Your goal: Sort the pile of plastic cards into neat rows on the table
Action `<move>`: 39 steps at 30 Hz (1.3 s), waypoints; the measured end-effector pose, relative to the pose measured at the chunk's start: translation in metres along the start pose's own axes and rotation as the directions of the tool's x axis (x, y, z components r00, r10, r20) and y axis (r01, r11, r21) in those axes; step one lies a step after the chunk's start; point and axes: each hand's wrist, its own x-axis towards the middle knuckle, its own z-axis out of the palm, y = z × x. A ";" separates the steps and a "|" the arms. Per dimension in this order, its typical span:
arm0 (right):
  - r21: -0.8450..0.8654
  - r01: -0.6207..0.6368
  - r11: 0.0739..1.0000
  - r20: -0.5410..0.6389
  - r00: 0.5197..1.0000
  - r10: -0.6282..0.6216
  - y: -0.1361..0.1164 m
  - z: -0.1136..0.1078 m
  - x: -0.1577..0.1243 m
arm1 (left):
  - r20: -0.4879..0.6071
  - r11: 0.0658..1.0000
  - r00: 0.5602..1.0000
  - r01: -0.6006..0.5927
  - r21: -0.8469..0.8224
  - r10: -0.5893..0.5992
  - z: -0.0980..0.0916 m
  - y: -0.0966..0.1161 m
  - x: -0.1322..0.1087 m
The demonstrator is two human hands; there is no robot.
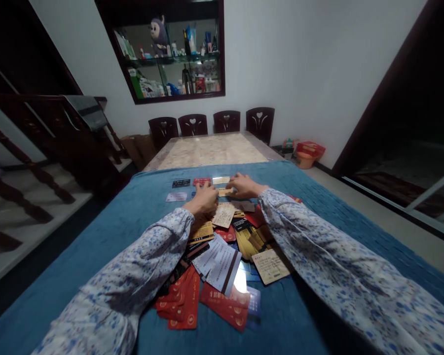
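My left hand (204,199) rests over the cloth with its fingers apart, above a mostly covered blue card (194,194), its thumb side near the left end of a yellow card (225,192). At that card's right end, the bent fingers of my right hand (245,186) grip its edge. Just beyond lie a black card (181,183), a red card (202,181) and a cream card (221,180) in a row. A lilac card (176,197) lies left of my left hand. Between my forearms spreads a loose pile with white striped cards (224,266), red cards (187,301) and a beige card (272,266).
A blue cloth (133,222) covers the near part of the table; its patterned top (203,150) shows beyond. Several dark chairs (227,121) stand at the far end. A wooden railing (29,197) is at left, a red bag in a bucket (308,154) on the right floor.
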 end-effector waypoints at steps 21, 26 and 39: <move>0.202 0.284 0.937 -0.133 0.956 -0.261 -0.017 0.020 -0.047 | -0.044 0.996 0.997 -0.062 -0.068 0.059 -0.008 0.029 -0.077; 0.222 0.333 0.916 -0.203 0.935 -0.290 -0.020 0.030 -0.055 | -0.096 0.993 0.992 -0.087 -0.083 0.079 -0.010 0.040 -0.092; 0.180 0.368 0.912 -0.265 0.911 -0.316 -0.023 0.047 -0.059 | -0.230 0.991 0.969 -0.112 -0.073 0.093 0.011 0.050 -0.093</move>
